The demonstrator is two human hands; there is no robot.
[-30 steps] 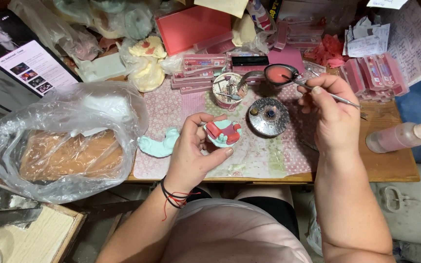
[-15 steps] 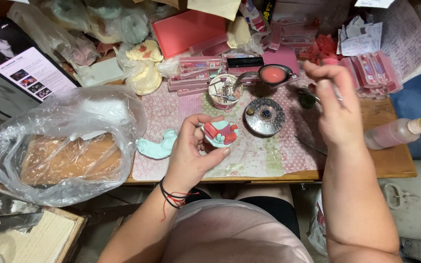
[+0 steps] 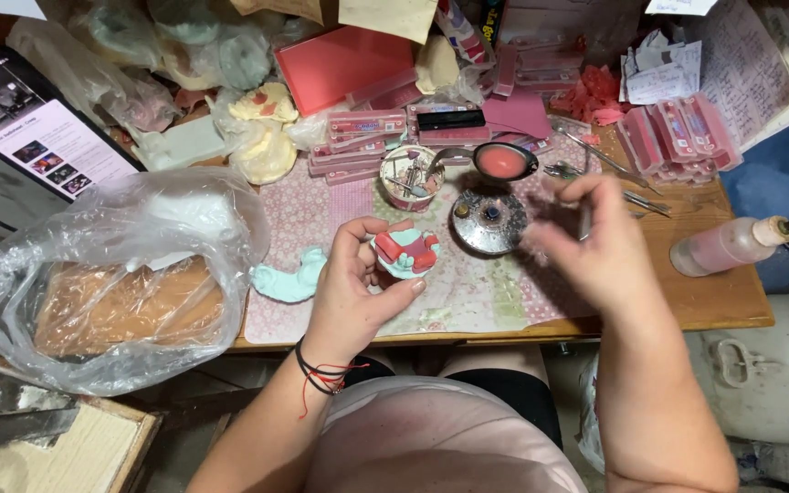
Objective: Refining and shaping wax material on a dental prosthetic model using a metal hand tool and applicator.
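Note:
My left hand (image 3: 358, 288) holds a small light-blue clay piece with red parts (image 3: 405, 252) above the patterned mat (image 3: 477, 292). My right hand (image 3: 586, 242) is blurred with motion; it pinches a thin metal tool (image 3: 584, 219) and hovers right of a round metal dish (image 3: 489, 220). A small spoon-like bowl of pink paste (image 3: 502, 162) sits just behind that dish. A little cup stuffed with tools (image 3: 411, 178) stands left of it.
A light-blue clay lump (image 3: 287, 279) lies on the mat's left. A large clear plastic bag (image 3: 111, 283) fills the left side. Pink boxes (image 3: 678, 137), a red case (image 3: 344, 68), a phone (image 3: 34, 137) and a squeeze bottle (image 3: 728, 245) crowd the wooden desk (image 3: 732, 306).
My right hand has come back from the pink paste bowl toward me with the thin tool, dropping lower over the mat. My left hand keeps the clay piece almost still.

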